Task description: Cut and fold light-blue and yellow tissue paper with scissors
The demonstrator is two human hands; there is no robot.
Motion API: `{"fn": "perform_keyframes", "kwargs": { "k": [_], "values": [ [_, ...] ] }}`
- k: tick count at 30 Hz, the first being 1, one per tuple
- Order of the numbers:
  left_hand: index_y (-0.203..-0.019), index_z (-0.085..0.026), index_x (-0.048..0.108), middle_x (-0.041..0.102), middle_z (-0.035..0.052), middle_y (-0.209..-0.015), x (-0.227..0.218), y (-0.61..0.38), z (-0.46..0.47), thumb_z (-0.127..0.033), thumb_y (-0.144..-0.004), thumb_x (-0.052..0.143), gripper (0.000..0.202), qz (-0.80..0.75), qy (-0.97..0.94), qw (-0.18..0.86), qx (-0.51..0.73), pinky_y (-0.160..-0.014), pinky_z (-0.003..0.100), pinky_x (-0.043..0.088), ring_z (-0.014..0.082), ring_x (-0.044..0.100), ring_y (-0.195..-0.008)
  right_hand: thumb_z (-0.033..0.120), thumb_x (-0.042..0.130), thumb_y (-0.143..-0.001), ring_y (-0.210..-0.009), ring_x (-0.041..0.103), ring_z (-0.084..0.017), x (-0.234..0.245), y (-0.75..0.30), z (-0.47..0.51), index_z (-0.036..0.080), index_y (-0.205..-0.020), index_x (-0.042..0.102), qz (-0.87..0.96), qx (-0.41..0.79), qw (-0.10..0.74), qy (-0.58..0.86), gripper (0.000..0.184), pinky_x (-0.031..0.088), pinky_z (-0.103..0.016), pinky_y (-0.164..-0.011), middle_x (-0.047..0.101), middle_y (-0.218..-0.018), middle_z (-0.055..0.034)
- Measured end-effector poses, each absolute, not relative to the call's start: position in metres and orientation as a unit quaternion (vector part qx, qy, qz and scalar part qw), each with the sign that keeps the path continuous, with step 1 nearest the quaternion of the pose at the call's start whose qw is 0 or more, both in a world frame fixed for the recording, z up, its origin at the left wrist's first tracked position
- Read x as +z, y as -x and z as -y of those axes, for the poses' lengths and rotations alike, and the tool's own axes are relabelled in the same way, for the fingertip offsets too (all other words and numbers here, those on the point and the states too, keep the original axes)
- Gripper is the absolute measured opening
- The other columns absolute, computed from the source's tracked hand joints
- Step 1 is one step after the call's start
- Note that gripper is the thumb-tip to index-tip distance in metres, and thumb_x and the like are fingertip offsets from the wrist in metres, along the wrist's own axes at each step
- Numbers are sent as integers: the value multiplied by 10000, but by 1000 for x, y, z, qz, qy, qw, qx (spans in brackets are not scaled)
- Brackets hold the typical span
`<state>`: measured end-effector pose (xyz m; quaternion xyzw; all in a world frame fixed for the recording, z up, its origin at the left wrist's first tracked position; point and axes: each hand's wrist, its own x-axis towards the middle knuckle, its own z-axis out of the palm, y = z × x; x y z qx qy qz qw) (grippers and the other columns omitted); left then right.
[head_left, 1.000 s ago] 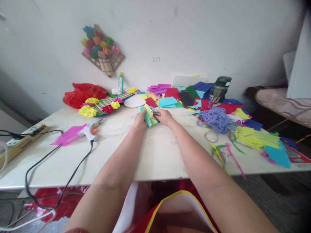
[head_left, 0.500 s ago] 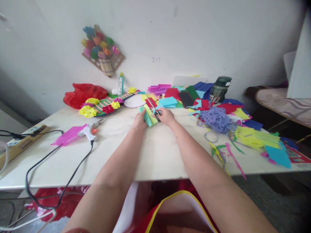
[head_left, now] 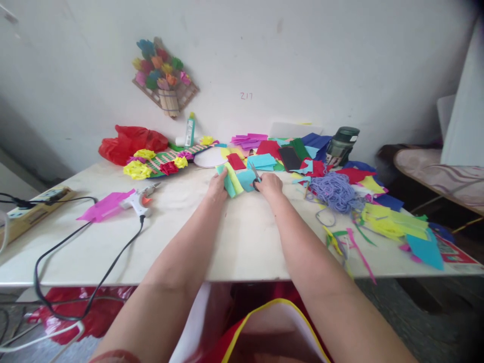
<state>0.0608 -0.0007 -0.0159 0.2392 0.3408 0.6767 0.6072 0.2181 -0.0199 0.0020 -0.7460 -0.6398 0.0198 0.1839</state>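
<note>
Near the middle of the table, my left hand [head_left: 218, 185] grips a folded piece of crepe paper [head_left: 235, 180], light green with a teal strip along it. My right hand [head_left: 270, 184] is closed around the handles of a pair of scissors [head_left: 255, 173], whose blades point up and away from me. Between the two hands lies a light-blue paper piece [head_left: 246, 180], touching or close to the scissors. Just beyond are a dark red paper piece [head_left: 236, 161] and a stack of light-blue paper [head_left: 261, 162].
On the left are a glue gun [head_left: 136, 201] on pink paper [head_left: 108, 205], its cord, and a power strip [head_left: 36, 214]. A flower-decorated craft [head_left: 164, 164] stands behind. To the right lie purple yarn [head_left: 336, 190], yellow paper [head_left: 393, 221] and a dark bottle [head_left: 342, 145].
My right hand has moved right with the scissors, away from the green paper. The light-blue piece between the hands now shows. My left hand has barely moved.
</note>
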Motion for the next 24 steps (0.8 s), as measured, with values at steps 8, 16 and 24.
{"fn": "perform_keyframes", "kwargs": {
  "k": [8,16,24],
  "values": [
    [-784,-131,622,700,75,-732,-18,-60,-1,-263,-721,701,166,-329,-241,619,672,-826,363,525,241,665,-888,399,586,-725,-953,624,-263,6,-217,24,179,-945,694,644,49,189,740,330,463,-318,-744,674,-1012,-146],
    [-784,-132,626,707,75,-745,-16,-60,0,-279,-704,716,190,-337,-251,605,676,-797,343,538,239,673,-864,354,618,-707,-945,624,-272,9,-213,26,132,-950,686,651,45,170,739,336,462,-309,-732,670,-996,-172],
    [-754,-141,634,706,80,-745,-14,-59,4,-302,-659,748,219,-348,-281,598,665,-804,353,538,255,673,-865,271,472,-815,-1020,583,-259,7,-210,25,172,-926,680,666,27,249,703,256,442,-332,-788,648,-1080,-143]
  ]
}}
